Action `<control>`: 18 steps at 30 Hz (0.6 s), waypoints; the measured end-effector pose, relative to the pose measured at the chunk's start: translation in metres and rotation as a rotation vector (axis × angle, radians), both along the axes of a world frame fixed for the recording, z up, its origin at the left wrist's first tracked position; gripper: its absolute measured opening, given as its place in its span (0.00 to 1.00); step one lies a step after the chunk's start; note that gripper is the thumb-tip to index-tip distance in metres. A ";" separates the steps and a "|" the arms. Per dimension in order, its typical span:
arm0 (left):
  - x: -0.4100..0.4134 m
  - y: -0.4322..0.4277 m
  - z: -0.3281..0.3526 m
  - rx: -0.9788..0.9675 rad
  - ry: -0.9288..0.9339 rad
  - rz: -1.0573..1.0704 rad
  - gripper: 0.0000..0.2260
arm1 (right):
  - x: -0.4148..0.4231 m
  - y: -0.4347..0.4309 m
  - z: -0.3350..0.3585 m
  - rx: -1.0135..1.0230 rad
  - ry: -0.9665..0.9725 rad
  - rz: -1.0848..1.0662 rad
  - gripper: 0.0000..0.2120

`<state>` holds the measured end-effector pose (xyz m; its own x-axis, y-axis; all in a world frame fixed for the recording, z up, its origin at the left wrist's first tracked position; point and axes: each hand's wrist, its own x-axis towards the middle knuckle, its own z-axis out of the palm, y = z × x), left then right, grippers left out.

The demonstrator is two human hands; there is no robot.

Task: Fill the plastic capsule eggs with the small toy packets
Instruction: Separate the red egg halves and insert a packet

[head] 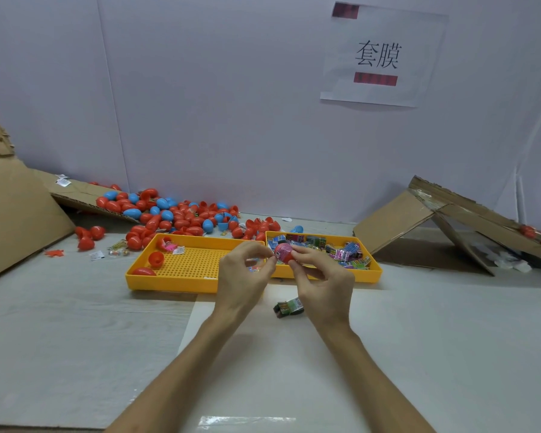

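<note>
Left hand (244, 270), right hand (322, 282): both pinch one red egg (286, 256), its mouth seemingly stuffed, dead centre. Spare packet (289, 307) at 6 o'clock. Egg pile (175, 214) at 10 o'clock, packets (341, 253) at 1 o'clock: most work likely remains.

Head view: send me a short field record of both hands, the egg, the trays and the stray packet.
left hand: pinches the left edge of the red egg
right hand: holds the same egg from the right
egg contents: a pink packet shows in it
left tray: a few red egg pieces
right tray: many packets
stray packet: on the table, below the hands
</note>
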<state>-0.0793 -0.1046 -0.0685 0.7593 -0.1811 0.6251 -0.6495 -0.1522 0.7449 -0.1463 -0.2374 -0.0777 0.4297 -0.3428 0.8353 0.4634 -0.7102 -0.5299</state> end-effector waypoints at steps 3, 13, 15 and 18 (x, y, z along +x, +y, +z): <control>-0.001 -0.001 0.001 -0.094 0.104 -0.090 0.05 | 0.000 0.001 0.001 0.170 0.052 0.100 0.10; -0.002 0.001 0.008 -0.382 0.588 -0.380 0.08 | 0.004 -0.007 0.003 0.462 0.167 0.366 0.14; -0.003 0.001 0.008 -0.332 0.561 -0.370 0.09 | 0.004 -0.008 0.003 0.464 0.182 0.391 0.14; -0.004 0.001 0.009 -0.353 0.540 -0.369 0.08 | 0.004 -0.007 0.005 0.576 0.198 0.465 0.12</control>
<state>-0.0836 -0.1040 -0.0593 0.9060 -0.3414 0.2503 -0.1416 0.3127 0.9392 -0.1422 -0.2441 -0.0732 0.7594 -0.4475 0.4722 0.5051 -0.0519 -0.8615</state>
